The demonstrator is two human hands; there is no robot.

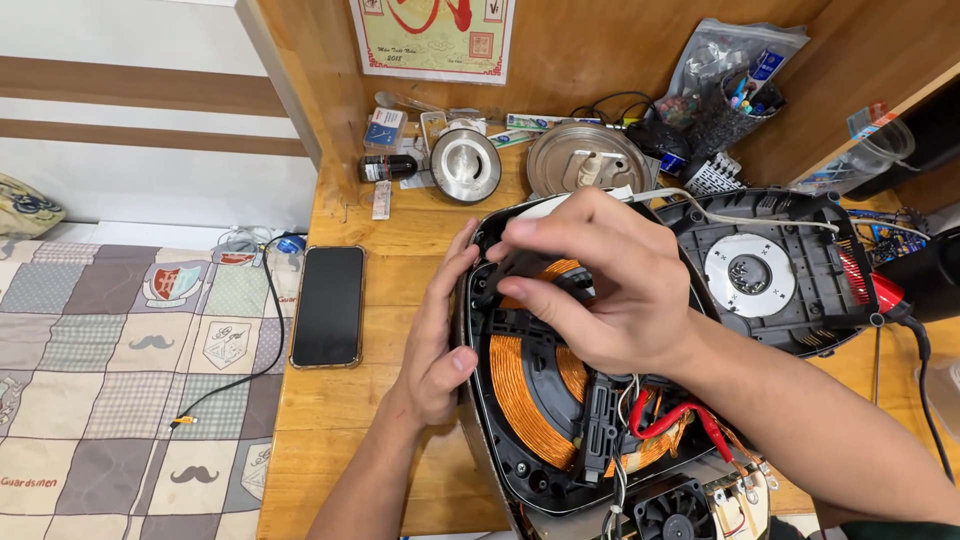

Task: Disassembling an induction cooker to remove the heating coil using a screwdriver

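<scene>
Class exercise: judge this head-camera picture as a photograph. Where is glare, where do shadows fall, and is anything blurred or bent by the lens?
Head view: even, soft light; glare on the round metal discs and the dark phone screen. Soft shadow lies under the right hand on the copper coil. The left hand and the coil are sharp, with no clear motion blur. Wide-lens bending shows at the edges, where the wooden desk lines tilt.

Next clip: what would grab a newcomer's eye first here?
The opened appliance at centre, its bright copper coil and red wires laid bare on the wooden table. The right hand pinches a black part above the coil while the left hand steadies the housing's left edge. To the left lies a dark phone; the removed black cover sits to the right.
</scene>
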